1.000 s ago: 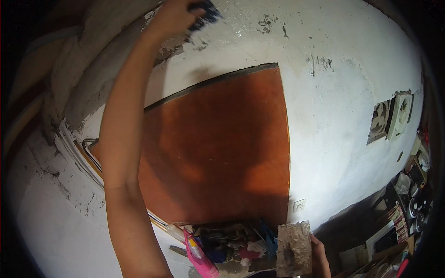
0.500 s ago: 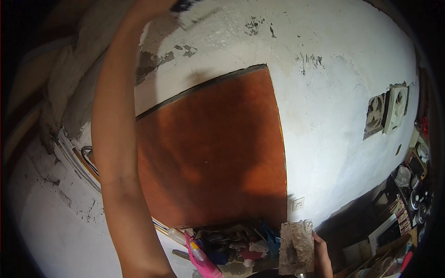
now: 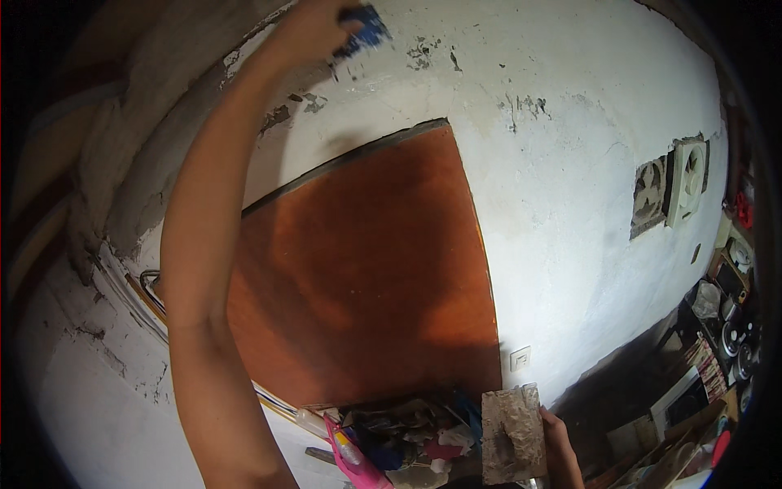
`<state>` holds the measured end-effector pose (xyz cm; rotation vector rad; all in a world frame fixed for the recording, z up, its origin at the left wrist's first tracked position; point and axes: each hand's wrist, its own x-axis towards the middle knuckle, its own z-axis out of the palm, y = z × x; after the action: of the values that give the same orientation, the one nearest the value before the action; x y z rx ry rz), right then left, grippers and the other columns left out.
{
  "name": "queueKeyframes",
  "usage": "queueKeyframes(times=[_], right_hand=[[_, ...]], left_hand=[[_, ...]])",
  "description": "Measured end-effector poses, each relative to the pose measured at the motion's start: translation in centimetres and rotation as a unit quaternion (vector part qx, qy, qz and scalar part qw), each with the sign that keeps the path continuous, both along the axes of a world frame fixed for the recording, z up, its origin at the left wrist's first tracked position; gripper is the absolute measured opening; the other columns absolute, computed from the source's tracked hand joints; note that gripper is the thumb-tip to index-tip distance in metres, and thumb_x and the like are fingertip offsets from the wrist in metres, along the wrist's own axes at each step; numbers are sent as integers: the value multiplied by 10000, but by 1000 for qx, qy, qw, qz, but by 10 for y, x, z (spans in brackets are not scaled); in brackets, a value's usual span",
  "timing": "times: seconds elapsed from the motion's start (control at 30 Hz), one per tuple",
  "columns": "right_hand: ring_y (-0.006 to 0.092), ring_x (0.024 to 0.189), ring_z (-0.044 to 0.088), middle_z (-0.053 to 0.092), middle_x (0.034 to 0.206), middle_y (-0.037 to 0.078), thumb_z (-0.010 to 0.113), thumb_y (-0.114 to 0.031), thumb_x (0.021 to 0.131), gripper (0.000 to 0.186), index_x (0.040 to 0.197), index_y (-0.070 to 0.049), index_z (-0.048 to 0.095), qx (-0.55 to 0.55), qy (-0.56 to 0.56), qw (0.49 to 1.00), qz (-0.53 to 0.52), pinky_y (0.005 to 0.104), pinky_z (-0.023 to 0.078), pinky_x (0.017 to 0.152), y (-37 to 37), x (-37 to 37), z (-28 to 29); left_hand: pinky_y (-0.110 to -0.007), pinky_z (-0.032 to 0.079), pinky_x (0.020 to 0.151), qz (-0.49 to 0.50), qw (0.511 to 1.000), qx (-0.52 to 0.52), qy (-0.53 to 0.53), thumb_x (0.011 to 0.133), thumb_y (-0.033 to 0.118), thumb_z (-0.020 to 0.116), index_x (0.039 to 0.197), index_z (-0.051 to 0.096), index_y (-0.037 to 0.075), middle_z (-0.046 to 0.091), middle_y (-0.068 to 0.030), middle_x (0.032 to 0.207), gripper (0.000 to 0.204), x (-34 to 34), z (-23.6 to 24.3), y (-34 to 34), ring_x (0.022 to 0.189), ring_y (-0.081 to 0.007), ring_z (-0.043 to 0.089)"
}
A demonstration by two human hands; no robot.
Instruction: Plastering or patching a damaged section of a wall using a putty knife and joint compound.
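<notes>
High at the top, my left hand [image 3: 316,34] is closed on a blue scraper [image 3: 366,31], held against or close to the peeling white wall [image 3: 562,187]. Motion smears the tool, so its exact shape and whether it touches the wall are unclear. Low on the right, my right hand [image 3: 560,448] grips the edge of a rectangular board [image 3: 511,432] crusted with grey-brown paste. Most of its fingers are hidden behind the board. Between the two hands lies an orange-brown door panel [image 3: 366,285] with my shadow across it.
A light switch plate [image 3: 520,359] sits right of the panel; vent blocks [image 3: 688,183] are set in the wall. Below lie a pink bag [image 3: 358,460] and heaped cloths [image 3: 407,432]. Cluttered household things [image 3: 692,391] fill the right side. Cables [image 3: 134,285] run along the left wall.
My left hand has moved right and slightly down along the wall, bringing the blue scraper further into view. The board in my right hand has shifted slightly left in the picture.
</notes>
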<state>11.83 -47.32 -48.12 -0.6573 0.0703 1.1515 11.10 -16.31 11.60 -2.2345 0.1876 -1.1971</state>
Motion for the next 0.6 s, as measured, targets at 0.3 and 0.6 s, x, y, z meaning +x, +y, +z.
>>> queueKeyframes(times=[0.3, 0.6], right_hand=[[301, 1079, 592, 607, 1221, 165, 371, -362, 999, 502, 1302, 16, 501, -18, -22, 999, -18, 415, 456, 961, -7, 6, -9], [312, 1065, 595, 612, 1202, 177, 373, -351, 997, 489, 1279, 23, 515, -33, -7, 999, -35, 411, 461, 941, -18, 11, -22]], left_hand=[[-322, 535, 655, 41, 978, 182, -90, 884, 51, 543, 1030, 671, 1, 691, -81, 839, 200, -9, -10, 7, 708, -146, 636], [-377, 484, 900, 60, 997, -30, 43, 864, 265, 668, 1170, 631, 2, 667, -203, 1090, 405, -20, -25, 24, 992, -333, 646]])
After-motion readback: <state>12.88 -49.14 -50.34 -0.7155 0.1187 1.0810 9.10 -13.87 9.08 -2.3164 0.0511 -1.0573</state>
